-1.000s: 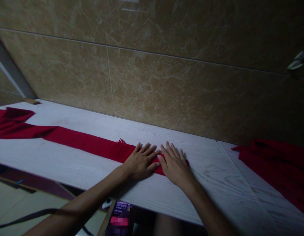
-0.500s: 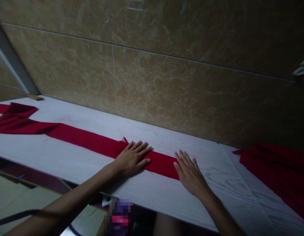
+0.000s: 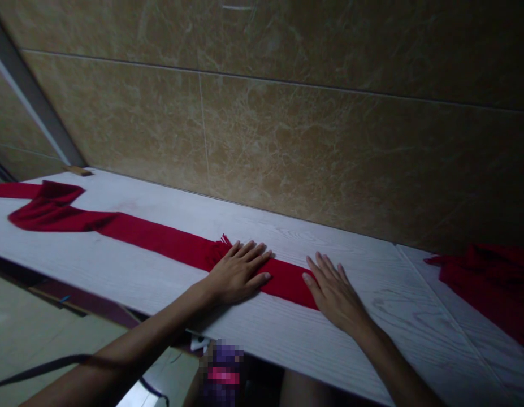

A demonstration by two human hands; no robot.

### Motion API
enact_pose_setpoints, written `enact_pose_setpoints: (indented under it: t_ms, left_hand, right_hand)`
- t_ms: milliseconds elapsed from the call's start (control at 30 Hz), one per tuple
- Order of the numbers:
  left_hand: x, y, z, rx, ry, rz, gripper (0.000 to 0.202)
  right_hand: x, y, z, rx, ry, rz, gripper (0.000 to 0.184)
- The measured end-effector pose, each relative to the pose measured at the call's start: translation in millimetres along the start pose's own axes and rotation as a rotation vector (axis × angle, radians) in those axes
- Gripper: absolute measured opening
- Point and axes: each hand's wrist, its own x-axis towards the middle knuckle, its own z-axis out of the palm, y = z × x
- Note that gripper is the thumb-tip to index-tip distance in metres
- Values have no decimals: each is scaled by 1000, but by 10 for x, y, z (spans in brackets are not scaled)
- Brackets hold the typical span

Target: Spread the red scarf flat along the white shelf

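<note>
A long red scarf [image 3: 160,238] lies as a narrow folded band along the white table [image 3: 134,271]. Fringe shows just beyond my left hand [image 3: 238,272], which presses flat on the band with its fingers stretched out. At the band's right end rests my right hand [image 3: 333,294], flat, its fingers extended and its thumb over the red cloth. The right end's edge is partly hidden under that hand. Toward the left the scarf bends and doubles over in loose folds.
A second red cloth [image 3: 486,288] lies heaped at the right end of the table. Brown tiled wall [image 3: 287,152] rises along the far edge. A small wooden piece [image 3: 78,170] sits at the far left corner. Below the near edge, a dark strap [image 3: 45,367] crosses above the floor.
The view has shifted slightly to the left, so the table and cloth appear further right. My right hand has slid a little relative to the scarf's end; my left hand stays in place on it.
</note>
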Motion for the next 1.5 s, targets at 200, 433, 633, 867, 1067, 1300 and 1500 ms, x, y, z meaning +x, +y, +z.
enact_pose_setpoints:
  t_ms: [200,433,633,867,1067,1300,1500]
  left_hand:
    - [9,-13,17,7,0,-9,68]
    - [1,1,1,3,-6,-11,68]
    - [1,-8,11,6,-19,-15,68]
    - [9,-7,20,13,-13,-16,69]
    - [11,7,1,16,-41,-28,69]
    - [100,211,47,17,-57,-33,69]
    - [235,584,183,-9,-23,-17,66]
  right_hand:
    - [-106,80,99,-40,-26,-3,66]
    - [22,-170,-101,-18,148,-76,63]
    - [31,-235,28,-35,-36,-51,63]
    - [53,-229,-7,-63,-107,-29,63]
    - [52,-247,-23,-79,-113,-28,64]
    - [11,49,63,-37,-34,-74,65]
    - [-185,405,-52,-45,-35,-56,63]
